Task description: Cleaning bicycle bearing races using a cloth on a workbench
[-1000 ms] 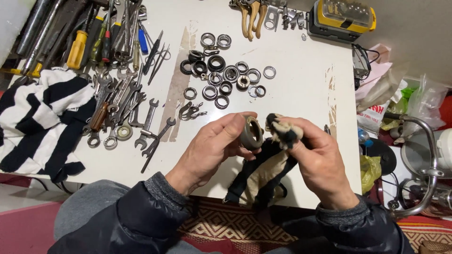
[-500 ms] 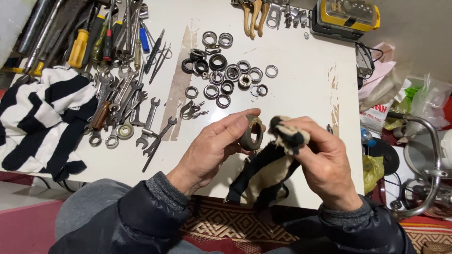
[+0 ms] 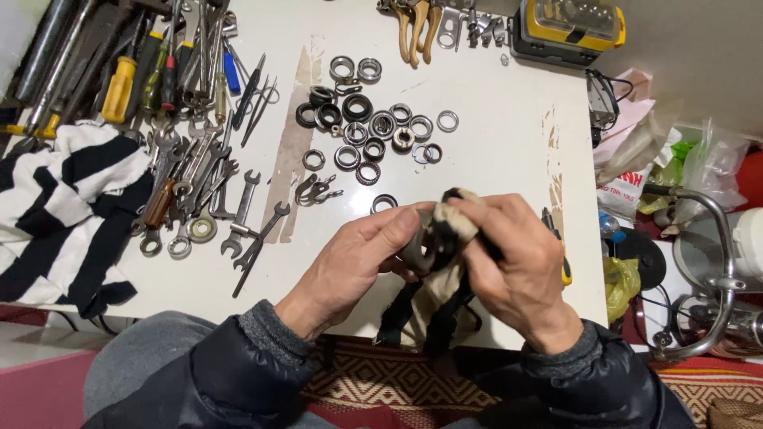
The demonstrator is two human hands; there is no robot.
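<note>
My left hand pinches a grey metal ring by its rim, just above the white table's near edge. My right hand grips a dirty beige and black rag and presses a bunched part of it against the ring. The rag's loose end hangs down over the table edge toward my lap. Most of the ring is hidden by my fingers and the cloth.
Several bearings and rings lie at the middle of the white table. Wrenches and screwdrivers crowd the left, beside a striped black and white cloth. A yellow case sits at the back; bags lie right.
My hands have come closer together. The ring, plainly visible before between them, is now mostly covered by the rag pressed onto it by my right hand.
</note>
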